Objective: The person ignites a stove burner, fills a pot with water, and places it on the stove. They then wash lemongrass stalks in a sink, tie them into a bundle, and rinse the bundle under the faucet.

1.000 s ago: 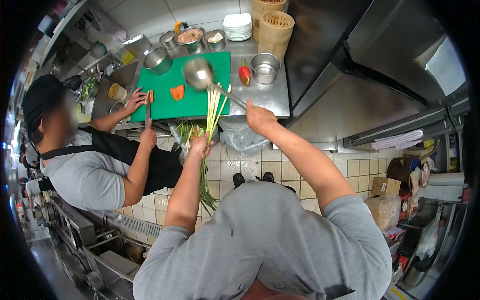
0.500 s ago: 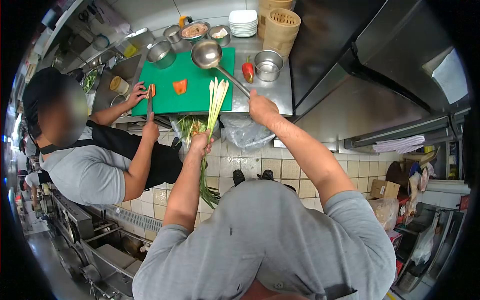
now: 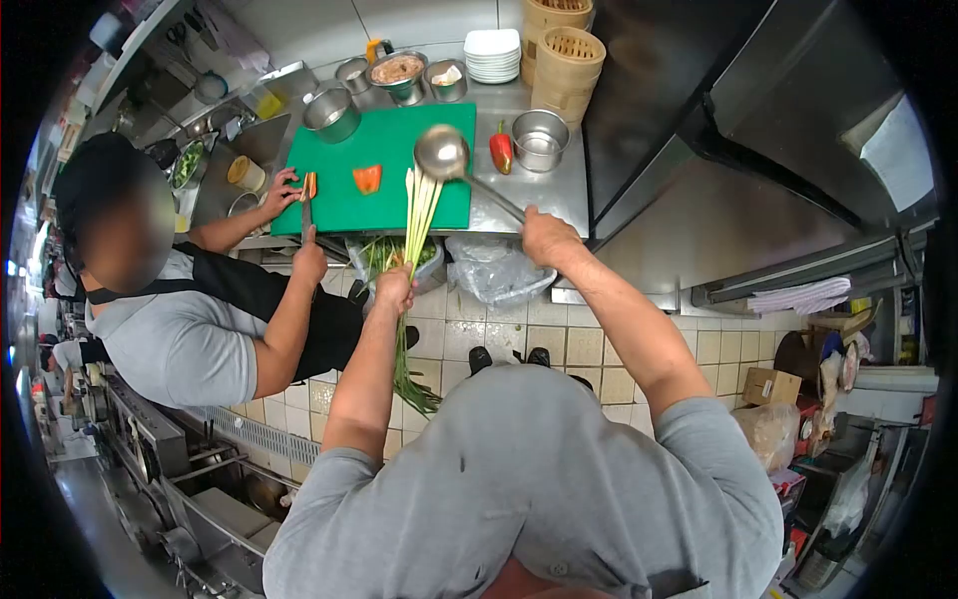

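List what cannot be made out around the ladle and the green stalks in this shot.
Head view only:
- Ladle bowl: contents not readable, too small.
- Right hand: its grip on the ladle handle is hidden by the hand's back.
- Green stalks: lower ends hidden behind the left hand and arm.
- Steel bowl: contents unclear.

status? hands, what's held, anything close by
Left hand shut on scallions, white ends over green board. Right hand shut on ladle, bowl above board edge. Co-worker's knife and carrot alongside.
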Available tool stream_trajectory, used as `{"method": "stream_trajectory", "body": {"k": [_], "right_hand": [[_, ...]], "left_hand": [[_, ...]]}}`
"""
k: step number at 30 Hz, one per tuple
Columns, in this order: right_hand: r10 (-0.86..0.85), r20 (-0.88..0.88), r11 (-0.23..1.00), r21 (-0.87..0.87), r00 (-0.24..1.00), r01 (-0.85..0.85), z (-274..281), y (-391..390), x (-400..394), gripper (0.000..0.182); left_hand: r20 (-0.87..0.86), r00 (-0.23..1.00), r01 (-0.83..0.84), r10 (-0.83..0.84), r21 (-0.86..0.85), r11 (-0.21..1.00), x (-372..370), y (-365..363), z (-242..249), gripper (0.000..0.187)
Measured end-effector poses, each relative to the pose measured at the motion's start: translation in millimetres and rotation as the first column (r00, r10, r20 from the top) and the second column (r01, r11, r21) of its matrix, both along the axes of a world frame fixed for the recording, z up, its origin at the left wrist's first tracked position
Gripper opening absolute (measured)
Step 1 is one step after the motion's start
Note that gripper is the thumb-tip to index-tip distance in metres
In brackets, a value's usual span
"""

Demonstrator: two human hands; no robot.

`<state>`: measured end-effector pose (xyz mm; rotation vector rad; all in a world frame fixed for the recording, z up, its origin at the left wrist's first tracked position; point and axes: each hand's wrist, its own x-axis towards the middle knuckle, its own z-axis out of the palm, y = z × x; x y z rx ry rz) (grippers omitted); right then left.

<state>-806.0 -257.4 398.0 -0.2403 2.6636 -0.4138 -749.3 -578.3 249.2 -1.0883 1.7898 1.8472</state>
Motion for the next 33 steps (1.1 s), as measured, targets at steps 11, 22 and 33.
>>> {"method": "stream_trajectory", "body": {"k": [11,22,33], "right_hand": [[0.007,0.013,0.999,-0.045,1.000,-0.007,5,-17,10,0.031],[-0.069,-0.103,0.989,-0.136,0.992,0.054,-7,-35,-14,0.027],[0.025,-0.111,0.998,-0.062,0.993,-0.032,-29,-35,-36,0.023]], "left_hand": [[0.033,0.999,-0.039,0.040,-0.035,0.999,10,7,2,0.024],[0.020,0.998,-0.054,0.054,-0.038,0.998,-3,1,-7,0.027],[0.041,0.999,-0.032,0.034,-0.049,0.998,6,4,-9,0.022]]}}
